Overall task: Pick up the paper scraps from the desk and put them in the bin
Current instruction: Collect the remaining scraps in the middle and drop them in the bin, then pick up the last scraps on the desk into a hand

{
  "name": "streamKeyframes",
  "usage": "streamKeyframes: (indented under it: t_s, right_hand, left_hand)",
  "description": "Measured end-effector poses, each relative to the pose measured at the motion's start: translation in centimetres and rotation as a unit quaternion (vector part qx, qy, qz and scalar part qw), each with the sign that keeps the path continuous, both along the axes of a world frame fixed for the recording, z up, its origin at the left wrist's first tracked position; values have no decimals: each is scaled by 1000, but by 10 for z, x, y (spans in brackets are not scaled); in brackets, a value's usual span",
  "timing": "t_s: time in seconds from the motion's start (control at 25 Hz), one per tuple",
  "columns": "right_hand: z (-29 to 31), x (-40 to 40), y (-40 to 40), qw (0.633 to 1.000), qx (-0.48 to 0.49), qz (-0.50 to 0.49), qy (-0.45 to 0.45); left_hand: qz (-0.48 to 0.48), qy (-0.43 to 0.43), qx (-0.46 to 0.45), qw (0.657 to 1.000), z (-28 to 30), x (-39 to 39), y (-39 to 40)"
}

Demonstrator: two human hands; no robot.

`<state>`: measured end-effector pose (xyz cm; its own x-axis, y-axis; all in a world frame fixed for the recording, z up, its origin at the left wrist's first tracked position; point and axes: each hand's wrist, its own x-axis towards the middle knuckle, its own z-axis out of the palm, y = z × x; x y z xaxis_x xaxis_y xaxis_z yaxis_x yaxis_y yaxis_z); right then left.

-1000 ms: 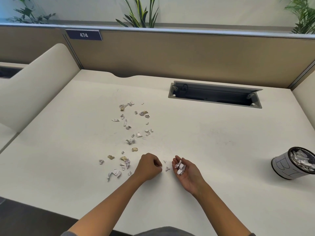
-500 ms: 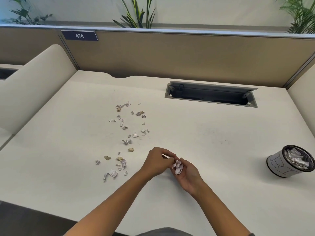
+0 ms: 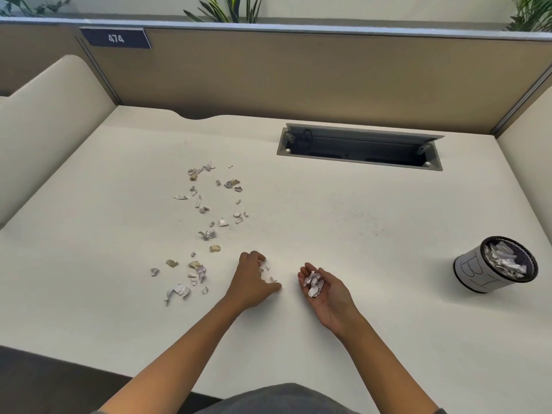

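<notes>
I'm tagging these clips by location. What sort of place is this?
Most likely an open-plan office cubicle: tan partition panels wall in a cream desk, a numbered plate reading 474 hangs on the panel, and a cable hatch is set into the desktop.

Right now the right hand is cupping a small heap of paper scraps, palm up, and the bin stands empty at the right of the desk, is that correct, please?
Not quite: the bin is not empty; the head view shows white paper inside it. The rest holds: the right hand cups scraps palm up, and the bin stands at the right of the desk.
</notes>
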<state>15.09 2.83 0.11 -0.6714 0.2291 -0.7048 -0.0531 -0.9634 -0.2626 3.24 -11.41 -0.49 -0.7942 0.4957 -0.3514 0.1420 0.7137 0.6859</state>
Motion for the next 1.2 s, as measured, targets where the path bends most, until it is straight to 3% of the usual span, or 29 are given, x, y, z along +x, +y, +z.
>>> streamKeyframes:
  t_s: [0.2, 0.44, 0.68, 0.76, 0.92, 1.08, 1.2]
  right_hand:
    - [1, 6, 6, 1000, 1, 10, 1]
    - [4, 13, 10, 1000, -2, 25, 4]
    - [6, 17, 16, 999, -1, 35, 4]
    - [7, 20, 18, 999, 3, 37, 7]
    - [10, 26, 26, 999, 3, 33, 12]
    - [11, 28, 26, 999, -4, 40, 13]
    - [12, 28, 26, 998, -10, 51, 21]
  left_hand:
    - [7, 36, 30, 999, -4, 5, 14]
    - [-11, 83, -26, 996, -1, 12, 20]
    - [-14, 76, -50, 996, 1, 22, 28]
    - [1, 48, -45, 998, 2, 24, 29]
    - [120, -122, 66, 983, 21, 17, 27]
    - [127, -151, 155, 968, 51, 16, 38]
    - [80, -149, 145, 975, 67, 36, 57]
